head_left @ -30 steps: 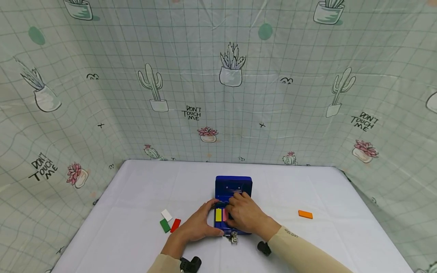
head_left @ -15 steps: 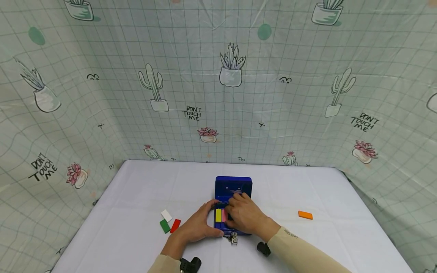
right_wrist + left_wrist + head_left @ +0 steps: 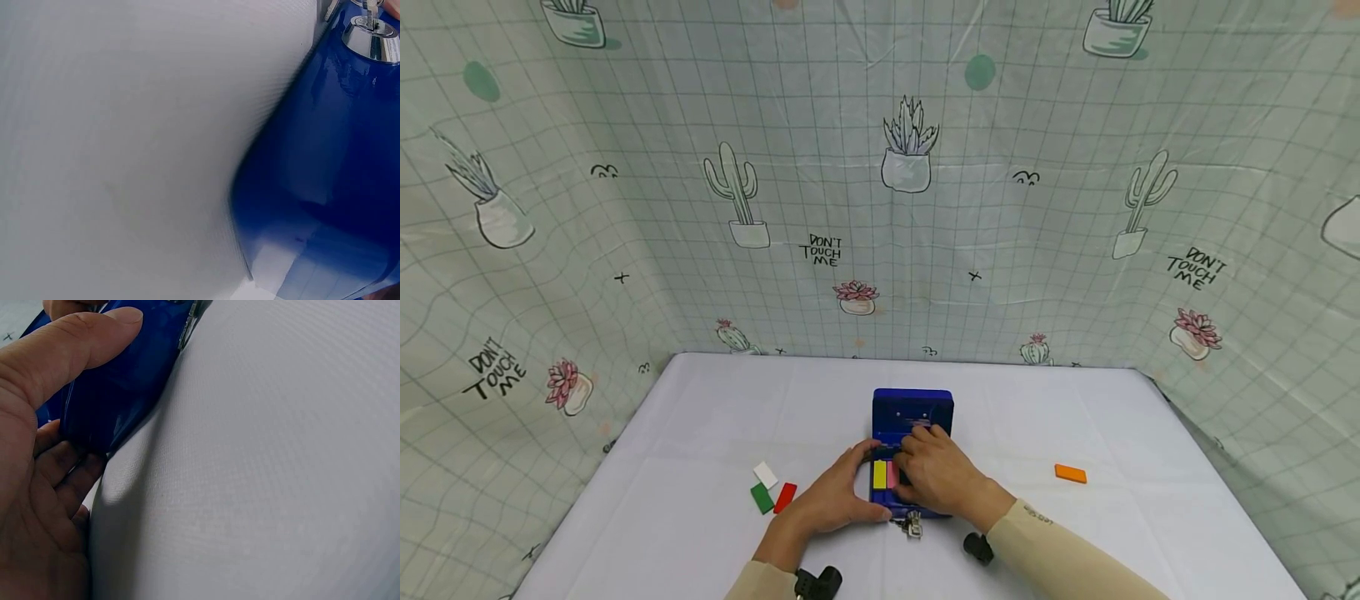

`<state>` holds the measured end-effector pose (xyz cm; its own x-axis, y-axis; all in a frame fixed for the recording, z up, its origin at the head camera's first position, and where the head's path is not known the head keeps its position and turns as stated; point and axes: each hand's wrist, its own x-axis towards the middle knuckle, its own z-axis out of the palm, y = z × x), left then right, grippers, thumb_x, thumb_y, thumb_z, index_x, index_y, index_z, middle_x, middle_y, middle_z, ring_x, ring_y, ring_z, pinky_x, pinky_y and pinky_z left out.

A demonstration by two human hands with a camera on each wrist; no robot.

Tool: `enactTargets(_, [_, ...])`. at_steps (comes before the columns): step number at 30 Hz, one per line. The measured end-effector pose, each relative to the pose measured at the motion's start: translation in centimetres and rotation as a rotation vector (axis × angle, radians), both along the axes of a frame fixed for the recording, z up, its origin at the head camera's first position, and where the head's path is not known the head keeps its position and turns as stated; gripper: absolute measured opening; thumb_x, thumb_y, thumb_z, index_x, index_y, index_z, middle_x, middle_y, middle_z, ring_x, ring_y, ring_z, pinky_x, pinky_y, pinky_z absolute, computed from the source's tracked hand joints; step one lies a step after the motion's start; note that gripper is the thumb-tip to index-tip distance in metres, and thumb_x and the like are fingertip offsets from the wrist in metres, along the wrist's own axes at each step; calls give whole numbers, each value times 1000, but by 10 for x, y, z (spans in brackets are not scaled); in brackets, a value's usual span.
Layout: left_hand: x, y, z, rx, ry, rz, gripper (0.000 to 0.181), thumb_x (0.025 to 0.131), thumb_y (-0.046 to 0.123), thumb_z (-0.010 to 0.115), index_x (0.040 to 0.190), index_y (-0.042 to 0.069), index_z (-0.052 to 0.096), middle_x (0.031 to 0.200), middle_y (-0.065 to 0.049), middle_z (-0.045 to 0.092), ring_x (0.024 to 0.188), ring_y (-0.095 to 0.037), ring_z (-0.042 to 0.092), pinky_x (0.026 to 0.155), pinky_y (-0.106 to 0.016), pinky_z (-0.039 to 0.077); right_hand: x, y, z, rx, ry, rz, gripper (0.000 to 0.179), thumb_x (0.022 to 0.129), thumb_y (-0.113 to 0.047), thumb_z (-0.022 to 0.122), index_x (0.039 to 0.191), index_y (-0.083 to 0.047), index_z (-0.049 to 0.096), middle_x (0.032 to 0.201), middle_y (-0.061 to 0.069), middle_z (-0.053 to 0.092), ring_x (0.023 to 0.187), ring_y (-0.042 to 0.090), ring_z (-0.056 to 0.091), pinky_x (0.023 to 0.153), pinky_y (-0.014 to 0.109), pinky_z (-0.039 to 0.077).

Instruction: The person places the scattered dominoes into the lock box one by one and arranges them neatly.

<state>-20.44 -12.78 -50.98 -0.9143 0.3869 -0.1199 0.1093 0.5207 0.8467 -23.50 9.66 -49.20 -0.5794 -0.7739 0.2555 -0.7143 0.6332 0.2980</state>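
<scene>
A blue cash box [image 3: 913, 400] stands at the middle of the table with its lid raised. My left hand [image 3: 835, 500] grips the box's left side, thumb at the front corner and fingers toward the back; the left wrist view shows the thumb lying on the blue metal [image 3: 119, 394]. Inside the box a yellow block [image 3: 880, 474] lies beside a pink block [image 3: 892, 475]. My right hand [image 3: 943, 475] reaches into the right part of the box with bent fingers. Their tips are hidden, along with anything between them. A key [image 3: 372, 15] sits in the front lock [image 3: 375, 44].
Left of my left forearm lie a white block [image 3: 765, 475], a green block [image 3: 762, 498] and a red block [image 3: 785, 497]. An orange block [image 3: 1071, 473] is far to the right. A patterned curtain [image 3: 985, 208] hangs behind the white tabletop [image 3: 760, 400].
</scene>
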Motion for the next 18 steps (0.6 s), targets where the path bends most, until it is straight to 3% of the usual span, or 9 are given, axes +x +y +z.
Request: enactTargets(18, [1,0,0,-1,-1,1,105,79,41,92,164,19,33,170,-15,35,156,-40,33,123,-70,27,0,1,1,11,-5,-1,40,90,-58,76,101,-19,79,91,-5,66,88,17,54,72,30,37])
